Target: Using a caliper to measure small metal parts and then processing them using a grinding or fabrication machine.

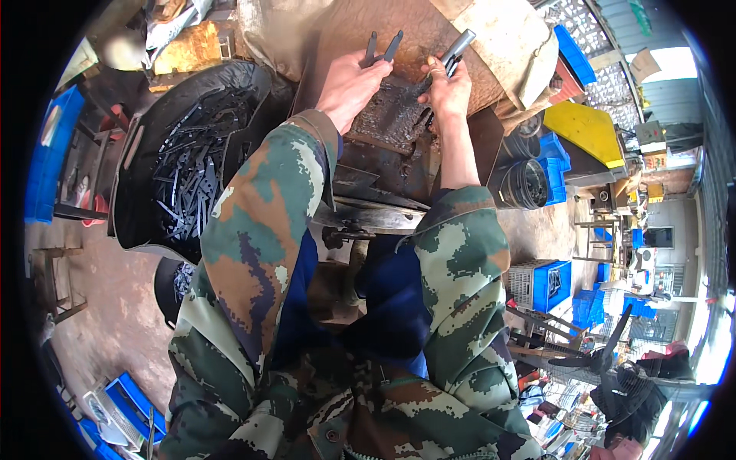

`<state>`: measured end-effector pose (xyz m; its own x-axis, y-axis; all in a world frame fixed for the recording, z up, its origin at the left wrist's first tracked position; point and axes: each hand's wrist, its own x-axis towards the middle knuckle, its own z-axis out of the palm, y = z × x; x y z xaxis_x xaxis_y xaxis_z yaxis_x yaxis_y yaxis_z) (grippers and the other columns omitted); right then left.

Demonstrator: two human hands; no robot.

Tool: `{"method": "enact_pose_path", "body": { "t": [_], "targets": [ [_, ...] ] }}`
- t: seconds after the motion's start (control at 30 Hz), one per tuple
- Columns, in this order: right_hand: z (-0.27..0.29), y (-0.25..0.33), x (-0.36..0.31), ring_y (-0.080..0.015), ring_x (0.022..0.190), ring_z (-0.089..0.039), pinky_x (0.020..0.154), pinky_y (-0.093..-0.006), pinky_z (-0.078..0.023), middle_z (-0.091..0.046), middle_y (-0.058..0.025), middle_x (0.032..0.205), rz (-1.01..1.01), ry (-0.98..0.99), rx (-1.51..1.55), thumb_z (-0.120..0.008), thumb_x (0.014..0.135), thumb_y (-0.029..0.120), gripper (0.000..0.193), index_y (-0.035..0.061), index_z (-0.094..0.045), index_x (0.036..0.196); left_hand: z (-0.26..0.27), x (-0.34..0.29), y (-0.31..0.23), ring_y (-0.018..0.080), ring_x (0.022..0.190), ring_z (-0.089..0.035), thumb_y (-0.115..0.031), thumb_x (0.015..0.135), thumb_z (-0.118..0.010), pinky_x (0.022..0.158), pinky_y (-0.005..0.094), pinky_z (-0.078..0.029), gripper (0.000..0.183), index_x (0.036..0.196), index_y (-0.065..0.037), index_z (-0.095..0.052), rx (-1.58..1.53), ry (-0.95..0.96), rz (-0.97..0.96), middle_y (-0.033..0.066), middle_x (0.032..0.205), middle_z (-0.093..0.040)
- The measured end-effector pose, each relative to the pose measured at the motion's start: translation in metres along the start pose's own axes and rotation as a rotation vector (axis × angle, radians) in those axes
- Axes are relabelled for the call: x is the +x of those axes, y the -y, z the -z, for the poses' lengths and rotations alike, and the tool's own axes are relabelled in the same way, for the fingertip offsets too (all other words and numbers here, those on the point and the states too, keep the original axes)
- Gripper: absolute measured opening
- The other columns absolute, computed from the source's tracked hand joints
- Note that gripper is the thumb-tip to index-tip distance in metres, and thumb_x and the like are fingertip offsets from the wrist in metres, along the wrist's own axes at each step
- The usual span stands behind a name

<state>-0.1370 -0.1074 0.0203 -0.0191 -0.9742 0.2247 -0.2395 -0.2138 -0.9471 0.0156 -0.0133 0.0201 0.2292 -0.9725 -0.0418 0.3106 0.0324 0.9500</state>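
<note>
My left hand (349, 88) is closed around a dark metal piece with two prongs (391, 47). The prongs stick out past the fingers, and the rest is hidden in the grip. To its right, my right hand (448, 90) grips a short grey metal bar with a rounded end (461, 44). Its thumb lies along the side of the bar. Both hands are over a dirty, dark metal work surface (383, 115), apart from each other. Left of my left arm, a big black container (126, 180) holds a heap of narrow dark metal strips (188, 169).
Black buckets (525, 184) and a blue bin (553, 153) stand to the right, below a yellow panel (586, 130). A brown sheet (418, 31) covers the far part of the bench. Blue crates (552, 285) sit farther right; another blue crate (134, 402) is at lower left.
</note>
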Motion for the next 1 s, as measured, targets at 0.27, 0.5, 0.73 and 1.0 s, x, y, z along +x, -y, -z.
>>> {"method": "enact_pose_path", "body": {
  "t": [0.27,0.5,0.73,1.0],
  "targets": [
    [0.012,0.005,-0.029,-0.0115,0.057,-0.056,0.037,-0.0258,-0.047,-0.064,-0.0045,0.085,-0.080,0.069,0.054,-0.069,0.089,0.013,0.021,0.0032,-0.061,0.107,0.007,0.000,0.000,0.0021,0.045,-0.033,-0.025,0.096,-0.057,0.040,0.0201,-0.023,0.029,0.107,-0.001,-0.067,-0.051,0.185,0.074,-0.0035,0.062,-0.048],
    [0.073,0.026,-0.104,-0.0068,0.062,-0.056,0.044,-0.0225,-0.046,-0.066,-0.0030,0.087,-0.196,0.519,0.003,-0.078,0.083,0.011,0.022,0.0051,-0.067,0.101,0.007,-0.007,-0.011,0.0015,0.048,-0.034,-0.024,0.097,-0.059,0.043,0.0206,-0.024,0.025,0.109,-0.003,-0.068,0.158,0.157,0.006,-0.0018,0.070,-0.058],
    [0.090,-0.002,-0.153,-0.0311,0.103,-0.064,0.090,-0.0360,-0.052,-0.066,-0.0122,0.106,0.439,0.852,-0.433,-0.076,0.067,-0.002,0.037,0.0035,-0.065,0.103,0.021,0.028,0.041,0.0090,0.057,-0.049,-0.029,0.091,-0.066,0.054,0.0271,-0.040,0.026,0.089,-0.004,-0.073,0.580,0.175,-0.223,0.0015,0.077,-0.067],
    [0.091,-0.012,-0.170,-0.0319,0.107,-0.062,0.090,-0.0368,-0.051,-0.063,-0.0111,0.116,0.314,0.995,-0.512,-0.063,0.067,-0.006,0.041,0.0033,-0.065,0.107,0.025,0.011,0.038,0.0385,0.100,-0.064,-0.032,0.088,-0.065,0.088,0.0429,-0.049,0.037,0.114,-0.006,-0.068,1.204,0.401,-0.085,0.0214,0.096,-0.069]
  ]
}}
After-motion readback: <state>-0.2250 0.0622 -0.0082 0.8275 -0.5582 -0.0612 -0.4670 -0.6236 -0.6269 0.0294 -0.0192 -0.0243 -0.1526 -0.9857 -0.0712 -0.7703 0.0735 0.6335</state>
